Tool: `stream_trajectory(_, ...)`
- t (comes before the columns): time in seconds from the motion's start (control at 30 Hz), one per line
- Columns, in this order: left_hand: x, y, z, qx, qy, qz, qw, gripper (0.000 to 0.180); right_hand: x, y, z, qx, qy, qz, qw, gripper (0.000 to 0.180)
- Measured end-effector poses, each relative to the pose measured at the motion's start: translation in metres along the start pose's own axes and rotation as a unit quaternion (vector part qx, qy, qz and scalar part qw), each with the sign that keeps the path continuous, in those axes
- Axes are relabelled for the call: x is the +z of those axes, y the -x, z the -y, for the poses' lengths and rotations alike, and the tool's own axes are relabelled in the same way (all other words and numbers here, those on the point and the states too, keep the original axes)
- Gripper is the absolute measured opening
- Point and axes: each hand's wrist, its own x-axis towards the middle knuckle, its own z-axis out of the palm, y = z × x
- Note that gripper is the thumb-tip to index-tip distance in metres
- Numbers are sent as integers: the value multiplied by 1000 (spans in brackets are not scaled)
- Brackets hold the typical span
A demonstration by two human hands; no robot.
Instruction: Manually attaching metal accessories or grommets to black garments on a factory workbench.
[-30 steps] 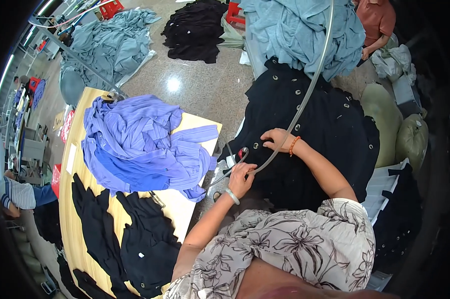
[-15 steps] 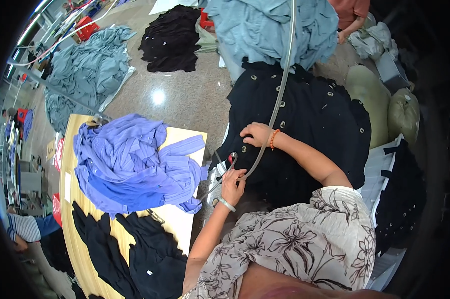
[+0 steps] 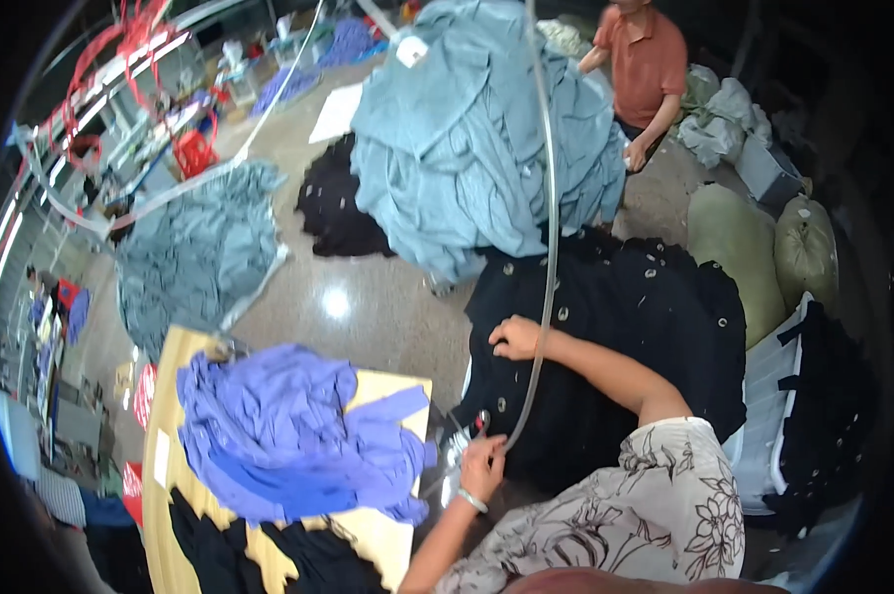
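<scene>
Black cloth heap [image 3: 635, 317] lies right of the worktop [image 3: 375, 388], open floor [image 3: 397, 317] between; matte folds lie under the right hand [image 3: 515, 338], clear tubing [image 3: 553, 218] beside the left hand [image 3: 482, 467]; each grip's closure unclear

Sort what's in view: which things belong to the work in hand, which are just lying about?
In hand, apparently:
Black fabric pile with pale rings, beneath the right hand
Clear flexible tube, at the left hand

Lying about, apparently:
Purple cloth heap on the pale wooden table
Grey-blue cloth pile on the floor
Bulging olive sacks
</scene>
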Motion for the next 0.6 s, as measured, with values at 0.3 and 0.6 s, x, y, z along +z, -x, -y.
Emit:
stream_trajectory(0.3, -3, -18, -4, -1, -17, 4, 1000, 19, 5, 1, -25, 41, 0, 65, 997, 34)
stream_trajectory(0.6, -1, -11, -4, -5, -21, -8, 1000, 25, 7, 18, -10, 55, -7, 64, 996, 31)
